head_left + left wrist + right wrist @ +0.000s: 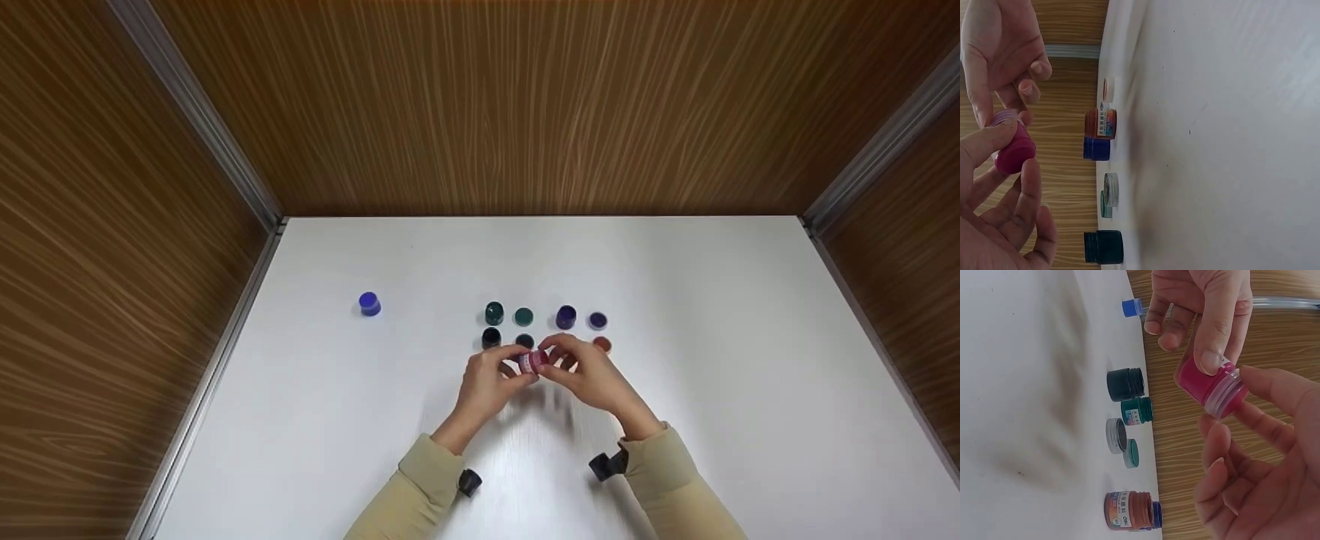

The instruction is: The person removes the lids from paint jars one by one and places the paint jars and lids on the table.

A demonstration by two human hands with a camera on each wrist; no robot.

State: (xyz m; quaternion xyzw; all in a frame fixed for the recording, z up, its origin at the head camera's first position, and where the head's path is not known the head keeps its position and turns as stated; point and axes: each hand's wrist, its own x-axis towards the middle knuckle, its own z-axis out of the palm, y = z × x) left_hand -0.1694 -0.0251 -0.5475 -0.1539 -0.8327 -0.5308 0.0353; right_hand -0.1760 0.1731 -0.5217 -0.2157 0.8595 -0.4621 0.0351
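A small magenta paint jar is held above the table between both hands. My left hand grips the jar's body, its thumb lying along the side in the right wrist view. On the other side, my right hand pinches the clear-rimmed lid between thumb and fingers. The lid sits at the jar's mouth, and the jar is tilted. Just beyond the hands are a black jar and its dark lid. An orange-brown lid lies by the right fingers; its brown jar is hidden in the head view.
Farther back stand an uncapped green jar beside its green lid, and an uncapped purple jar beside its purple lid. A blue jar stands apart at left. Wood-grain panels enclose the white table.
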